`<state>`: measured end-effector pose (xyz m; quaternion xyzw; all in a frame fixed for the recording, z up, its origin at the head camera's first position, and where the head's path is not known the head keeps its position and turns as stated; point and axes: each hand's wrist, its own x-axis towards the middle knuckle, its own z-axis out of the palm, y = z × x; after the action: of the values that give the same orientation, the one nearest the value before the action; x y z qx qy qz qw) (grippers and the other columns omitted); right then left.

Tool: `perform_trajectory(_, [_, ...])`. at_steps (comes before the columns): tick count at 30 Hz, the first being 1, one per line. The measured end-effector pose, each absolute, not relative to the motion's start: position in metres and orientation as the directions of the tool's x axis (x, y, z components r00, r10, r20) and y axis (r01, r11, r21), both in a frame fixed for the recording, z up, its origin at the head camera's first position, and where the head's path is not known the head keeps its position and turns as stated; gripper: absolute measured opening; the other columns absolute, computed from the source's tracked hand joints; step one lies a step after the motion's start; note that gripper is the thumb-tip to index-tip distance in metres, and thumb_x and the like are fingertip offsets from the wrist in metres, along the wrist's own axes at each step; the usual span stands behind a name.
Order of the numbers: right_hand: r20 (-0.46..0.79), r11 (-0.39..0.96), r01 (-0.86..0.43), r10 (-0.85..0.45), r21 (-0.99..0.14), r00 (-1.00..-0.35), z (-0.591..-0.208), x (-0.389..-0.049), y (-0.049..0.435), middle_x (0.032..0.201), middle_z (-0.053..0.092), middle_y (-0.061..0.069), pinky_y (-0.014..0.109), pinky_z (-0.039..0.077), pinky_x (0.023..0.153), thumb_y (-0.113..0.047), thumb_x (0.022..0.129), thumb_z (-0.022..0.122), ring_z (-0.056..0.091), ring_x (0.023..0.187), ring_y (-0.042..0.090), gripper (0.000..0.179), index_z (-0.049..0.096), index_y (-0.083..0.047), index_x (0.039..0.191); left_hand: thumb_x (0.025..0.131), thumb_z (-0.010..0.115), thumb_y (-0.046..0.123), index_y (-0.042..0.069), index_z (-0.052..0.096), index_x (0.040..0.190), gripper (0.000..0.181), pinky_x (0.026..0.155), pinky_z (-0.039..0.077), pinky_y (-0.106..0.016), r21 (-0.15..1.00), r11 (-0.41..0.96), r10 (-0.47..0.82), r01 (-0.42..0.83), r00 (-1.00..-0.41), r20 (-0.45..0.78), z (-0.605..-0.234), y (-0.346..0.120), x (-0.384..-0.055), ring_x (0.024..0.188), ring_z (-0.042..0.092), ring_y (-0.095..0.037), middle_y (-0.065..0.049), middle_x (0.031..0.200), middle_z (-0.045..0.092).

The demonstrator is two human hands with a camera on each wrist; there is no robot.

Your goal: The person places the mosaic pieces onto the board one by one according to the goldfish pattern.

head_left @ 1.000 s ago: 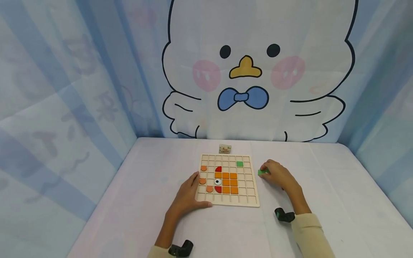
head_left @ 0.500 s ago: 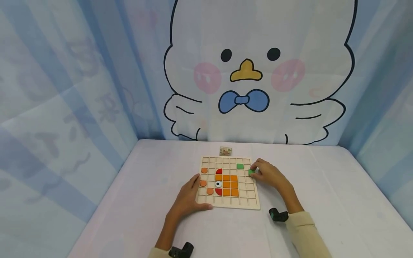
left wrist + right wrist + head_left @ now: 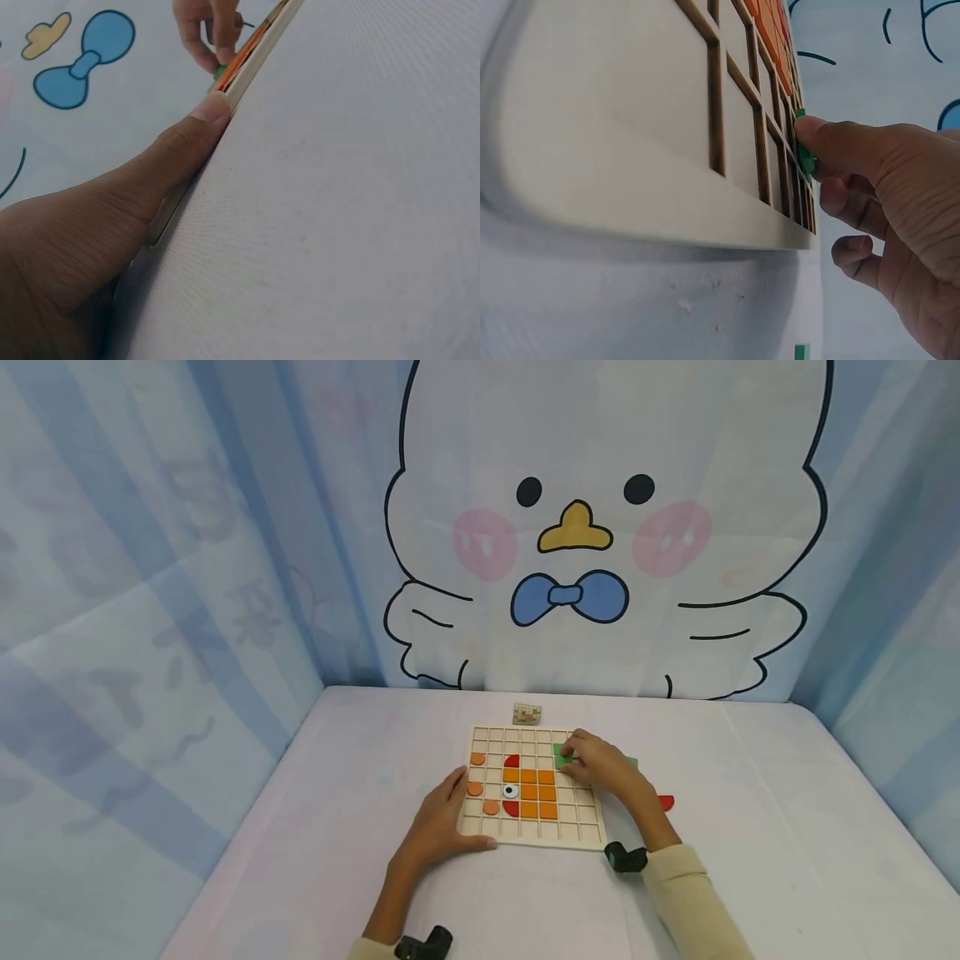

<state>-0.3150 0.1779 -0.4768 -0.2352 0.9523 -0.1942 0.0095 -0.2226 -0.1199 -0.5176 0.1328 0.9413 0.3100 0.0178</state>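
Note:
A pale wooden grid board [image 3: 551,842] lies on the table. My left hand [image 3: 438,820] spans its near left corner, thumb straight along the near edge and fingers at the left side. My right hand [image 3: 603,767] pinches a small green square tile [image 3: 805,156] between thumb and fingertips, over the board's upper right cells. Just behind it, another green tile [image 3: 558,748] sits in a cell. Orange square tiles [image 3: 528,792], red quarter-round tiles [image 3: 512,809], an eye tile [image 3: 510,791] and round orange pieces [image 3: 491,807] fill other cells.
Right of the board, partly behind my right arm, lie a red piece [image 3: 666,802] and a green piece [image 3: 633,762]. A small patterned card-like item [image 3: 527,714] stands beyond the board's far edge. A cartoon-printed cloth [image 3: 570,643] rises behind the table.
My right hand has moved left from the table onto the board, carrying the green tile beside the other one. The red piece behind the arm has come into view. My left hand stays at the corner.

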Motion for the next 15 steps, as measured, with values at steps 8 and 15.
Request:
perform_trajectory(8, [0.073,0.813,-0.445,-0.453,-0.375,-0.889,-0.4779,-0.3157,0.1756,0.104,0.061,0.005,0.032,0.052,0.078,-0.018,0.088,0.074,0.052,0.081,0.013,0.024,0.069,-0.004,0.107,0.065,0.077,0.069,0.009,0.023,0.156,0.122,0.116,0.033,-0.049,0.581,0.777,0.256,0.241,-0.965,0.056,-0.5163,-0.1192,-0.2225,0.145,0.031,-0.03,-0.009,0.162,0.022])
perform_trajectory(15, [0.073,0.81,-0.452,-0.46,-0.373,-0.885,-0.4786,-0.3153,0.1756,0.105,0.061,0.005,0.032,0.051,0.077,-0.02,0.087,0.074,0.052,0.081,0.013,0.026,0.069,-0.005,0.106,0.064,0.077,0.07,0.009,0.023,0.156,0.123,0.116,0.033,-0.05,0.578,0.781,0.254,0.236,-0.966,0.052,-0.518,-0.1191,-0.2223,0.145,0.031,-0.03,-0.008,0.162,0.021])
